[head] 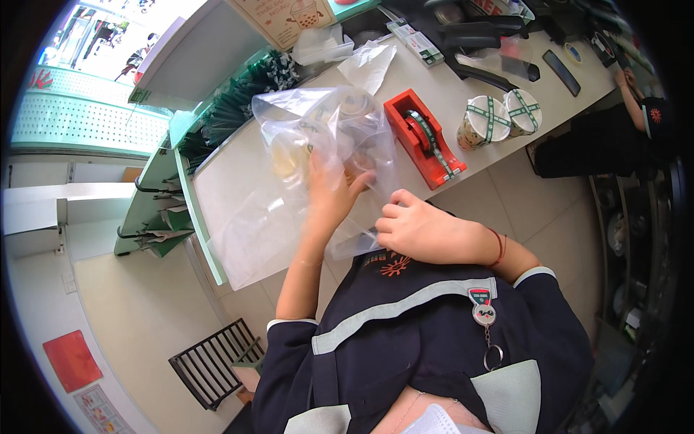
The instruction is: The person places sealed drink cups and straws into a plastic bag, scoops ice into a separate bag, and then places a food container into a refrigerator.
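A clear plastic bag (325,114) stands on the white counter (227,179), with cups and something yellowish visible through its film. My left hand (333,190) reaches in among the film of the bag, fingers spread against its contents; whether it grips anything is unclear. My right hand (415,228) is curled with its fingers closed on the bag's edge near the counter's front. Just right of the bag stands a red tape dispenser (406,108) with a roll of green printed tape. Two paper cups (482,127) with green tape crossed over their lids stand farther right.
Behind the bag lie a crumpled white paper (371,65) and a small box (415,43). A smartphone (561,72) and a tape roll (572,53) lie at the right. Packed umbrellas or green-wrapped items (233,119) line the left rim. Another person (607,130) is at far right.
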Action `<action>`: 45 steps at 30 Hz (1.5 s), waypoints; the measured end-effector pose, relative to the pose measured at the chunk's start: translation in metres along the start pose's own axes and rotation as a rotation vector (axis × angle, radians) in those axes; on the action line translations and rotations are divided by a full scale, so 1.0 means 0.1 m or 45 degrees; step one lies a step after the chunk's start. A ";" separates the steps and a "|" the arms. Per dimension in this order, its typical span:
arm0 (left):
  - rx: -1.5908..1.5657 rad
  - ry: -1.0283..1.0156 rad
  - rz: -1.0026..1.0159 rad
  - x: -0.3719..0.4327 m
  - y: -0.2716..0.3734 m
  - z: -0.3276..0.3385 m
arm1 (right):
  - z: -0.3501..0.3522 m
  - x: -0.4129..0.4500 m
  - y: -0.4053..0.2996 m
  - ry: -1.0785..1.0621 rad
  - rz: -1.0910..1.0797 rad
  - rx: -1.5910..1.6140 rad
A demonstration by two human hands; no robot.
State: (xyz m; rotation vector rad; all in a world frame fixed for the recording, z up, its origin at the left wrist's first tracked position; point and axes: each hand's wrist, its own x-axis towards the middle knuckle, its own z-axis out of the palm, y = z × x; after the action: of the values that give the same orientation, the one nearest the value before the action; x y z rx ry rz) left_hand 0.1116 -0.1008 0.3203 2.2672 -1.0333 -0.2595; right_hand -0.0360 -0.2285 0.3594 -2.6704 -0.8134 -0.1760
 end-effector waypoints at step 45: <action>0.211 0.888 -1.161 -1.43 -1.72 0.41 | -0.82 -0.65 1.32 0.251 0.775 0.049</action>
State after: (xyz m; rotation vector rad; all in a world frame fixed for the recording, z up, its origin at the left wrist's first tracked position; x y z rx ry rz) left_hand 0.1038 0.0707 0.1709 2.5315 0.3703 0.2592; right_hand -0.0178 -0.3937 0.3839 -2.6706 0.0686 -0.2565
